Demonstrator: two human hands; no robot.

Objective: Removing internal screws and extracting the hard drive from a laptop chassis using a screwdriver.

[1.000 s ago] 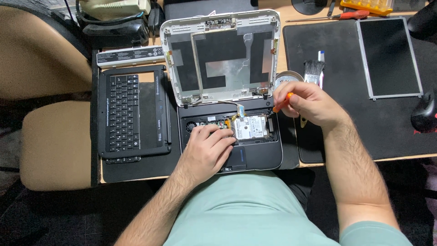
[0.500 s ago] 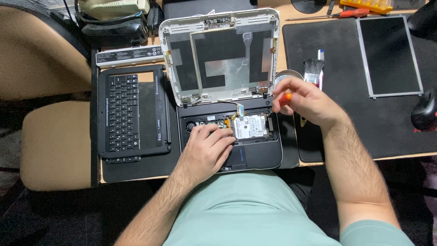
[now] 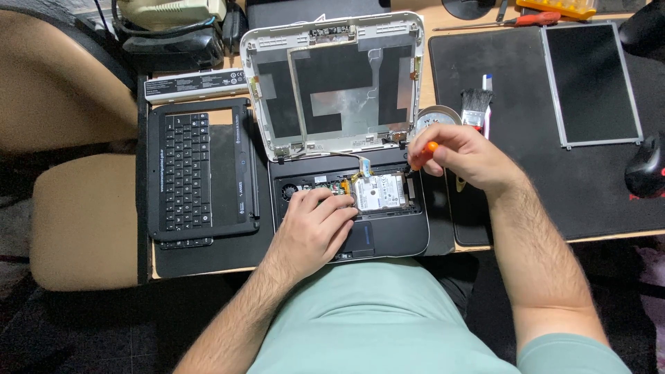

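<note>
Wooden desk (image 3: 443, 52) under black mats (image 3: 596, 187). Tan padded chair (image 3: 76, 221) at left, second tan cushion (image 3: 62, 90) behind it. Dark floor (image 3: 41, 332). Even overhead light.

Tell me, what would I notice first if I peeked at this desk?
Right in the middle, a small laptop lies opened up, its insides showing and its white lid shell standing empty. The left hand rests on its base, while the right hand holds an orange-handled screwdriver at its right edge. A loose black keyboard lies to the left, and a flat screen panel at far right.
</note>
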